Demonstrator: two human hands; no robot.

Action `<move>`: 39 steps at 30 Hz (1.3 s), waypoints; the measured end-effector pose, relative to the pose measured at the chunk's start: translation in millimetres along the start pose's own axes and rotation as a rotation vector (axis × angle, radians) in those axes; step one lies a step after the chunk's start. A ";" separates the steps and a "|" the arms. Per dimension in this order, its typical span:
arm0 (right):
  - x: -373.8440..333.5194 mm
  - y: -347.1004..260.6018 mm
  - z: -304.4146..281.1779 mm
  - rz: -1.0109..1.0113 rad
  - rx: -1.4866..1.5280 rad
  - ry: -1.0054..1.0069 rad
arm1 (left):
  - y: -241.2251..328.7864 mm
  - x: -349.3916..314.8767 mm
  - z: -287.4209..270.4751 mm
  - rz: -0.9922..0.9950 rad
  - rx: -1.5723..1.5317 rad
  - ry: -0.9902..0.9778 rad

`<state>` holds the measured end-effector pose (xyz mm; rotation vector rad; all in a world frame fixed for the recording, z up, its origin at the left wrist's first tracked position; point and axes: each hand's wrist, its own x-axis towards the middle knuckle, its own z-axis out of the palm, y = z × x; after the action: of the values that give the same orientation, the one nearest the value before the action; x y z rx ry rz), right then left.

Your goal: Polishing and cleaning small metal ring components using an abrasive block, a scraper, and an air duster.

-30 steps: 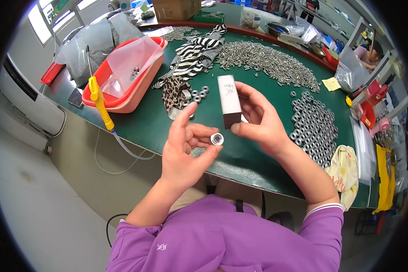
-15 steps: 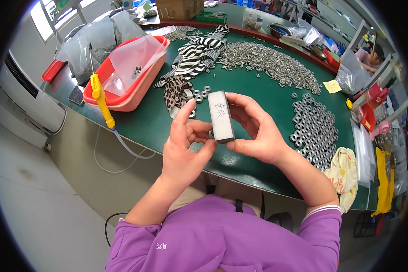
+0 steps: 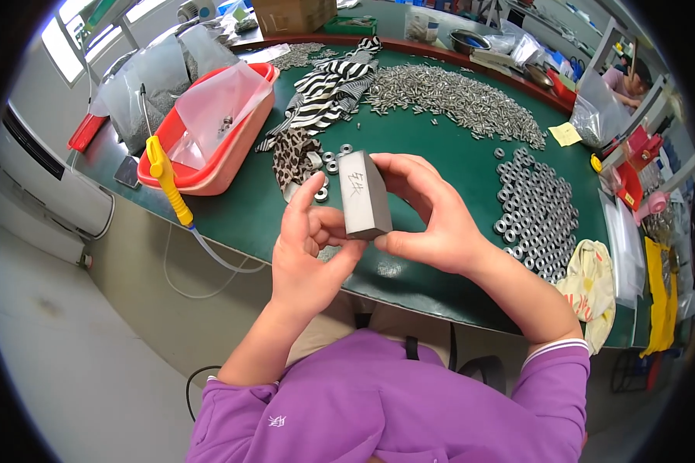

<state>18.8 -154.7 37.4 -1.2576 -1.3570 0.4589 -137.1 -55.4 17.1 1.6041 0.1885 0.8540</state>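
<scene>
My right hand [image 3: 432, 220] grips a grey rectangular block [image 3: 361, 197], thumb at its lower edge and fingers behind it. The block has handwriting on its pale face and a darker side. Close against its left side is my left hand [image 3: 310, 247], thumb and curled fingers pinched together and the index finger raised. Whatever the left fingertips hold is hidden by the block. Just beyond them, several metal rings [image 3: 331, 166] lie beside a leopard-print cloth [image 3: 293, 154] on the green tabletop [image 3: 428, 289].
Many metal rings [image 3: 537, 212] cover the right side, beside a cream cloth [image 3: 591, 285]. Behind lie a heap of small metal pins [image 3: 455, 100] and a zebra-striped cloth [image 3: 332, 92]. A red basin [image 3: 201, 181] with a yellow air gun [image 3: 166, 177] stands left. Another person [image 3: 629, 85] sits far right.
The block has shifted slightly left and turned, showing more of its dark side. A bit of metal glimpsed between the left fingertips and the block is now out of sight.
</scene>
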 end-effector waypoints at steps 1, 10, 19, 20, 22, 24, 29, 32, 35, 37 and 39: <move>-2.2 -1.6 2.1 0.005 0.007 -0.003 | -1.1 0.3 -0.6 -0.001 0.002 -0.005; 5.9 5.5 -11.2 0.169 0.145 0.151 | 0.8 -0.3 0.2 -0.159 -0.204 -0.024; -2.5 -10.5 -7.6 0.326 0.462 0.076 | -8.5 4.2 -6.0 -0.360 -0.518 -0.010; -2.8 -11.6 -7.7 0.384 0.477 0.044 | -9.4 3.8 -6.1 -0.377 -0.553 -0.005; -3.3 -10.0 -6.5 0.378 0.441 0.051 | -11.0 4.2 -6.5 -0.396 -0.584 -0.007; -3.4 -10.4 -6.2 0.375 0.403 0.059 | -13.1 3.7 -5.7 -0.398 -0.576 -0.003; -5.0 -11.2 -2.8 0.400 0.042 0.075 | -8.7 4.9 3.4 -0.357 -0.456 0.018; -9.2 -19.6 0.6 0.352 -0.058 0.087 | -12.1 5.2 11.9 -0.299 -0.388 0.087; -8.0 -20.5 1.1 0.355 -0.061 0.111 | -12.1 3.8 7.9 -0.272 -0.374 0.079; -1.3 -18.9 -10.5 0.308 0.044 0.165 | -11.1 3.4 0.6 -0.255 -0.408 0.000; 0.3 -16.9 -18.7 0.327 0.133 0.157 | -7.5 4.7 -0.6 -0.291 -0.395 0.008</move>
<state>28.7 -167.7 56.7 -1.3790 -0.9763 0.6517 -131.5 -50.4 12.2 1.1697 0.2359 0.6260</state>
